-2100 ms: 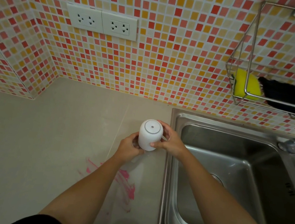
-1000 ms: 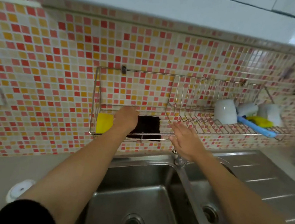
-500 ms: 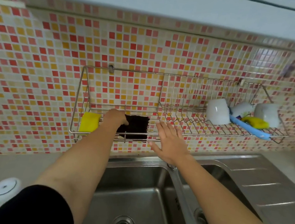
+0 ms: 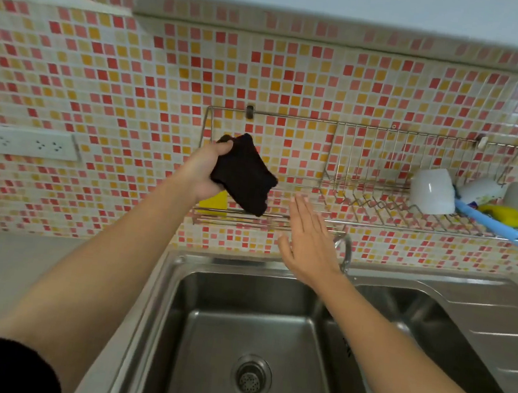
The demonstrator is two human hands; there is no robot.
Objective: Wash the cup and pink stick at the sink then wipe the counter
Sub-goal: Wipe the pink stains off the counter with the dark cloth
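Observation:
My left hand (image 4: 204,170) grips a black cloth (image 4: 244,173) and holds it in the air in front of the wire wall rack (image 4: 261,222), above the left basin of the steel sink (image 4: 249,327). My right hand (image 4: 309,241) hovers flat with its fingers spread, just right of the cloth and in front of the tap (image 4: 345,248). It holds nothing. The beige counter (image 4: 10,268) lies to the left of the sink. The cup and the pink stick I washed are out of view.
A yellow sponge (image 4: 215,202) stays in the rack below the cloth. Three white cups (image 4: 432,192) and a blue-handled brush (image 4: 490,224) sit on the rack's right part. Wall sockets (image 4: 21,142) are at the left. A second basin (image 4: 423,328) and a drainboard (image 4: 501,321) lie right.
My left hand has closed on the black cloth and lifted it out of the rack. The view has shifted right, so the upturned white cup on the counter is gone from the frame.

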